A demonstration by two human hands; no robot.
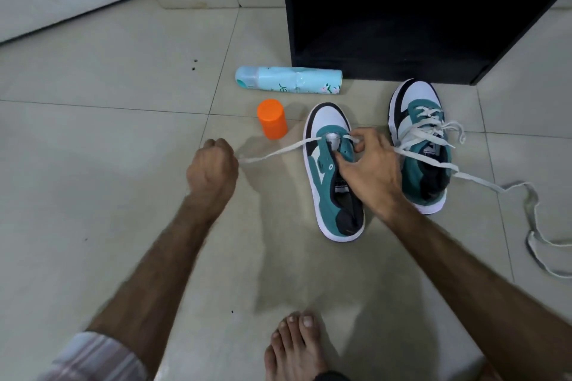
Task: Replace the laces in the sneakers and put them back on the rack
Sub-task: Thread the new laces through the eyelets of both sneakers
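The near sneaker (332, 176) stood on the tiled floor (108, 164), toe pointing away from the person, with only its lowest eyelets threaded. A flat white lace (272, 151) ran out of those eyelets to the left, and the left hand (213, 164) had its fingers curled tight around the end of it, evidently to draw the slack through. The right hand (368, 161) lay over the tongue and eyelet row, thumb and fingertips pinching the lace where it crossed the shoe; this looked meant to hold the sneaker down and keep the crossing flat while the other side was pulled. The lace's other half trailed to the right across the second sneaker (421, 145) and ended in loose coils on the floor towards the right edge.

The second sneaker stood just beside the first, already laced up with its ends hanging loose. Beyond both, a dark rack (387, 9) stood open with its lower shelf in shadow, near enough for the return. A pale blue spray can (288, 79) lay on its side in front of the rack, and an orange cap (272, 119) stood near the first shoe's toe. A bare foot (297, 346) rested at the bottom.
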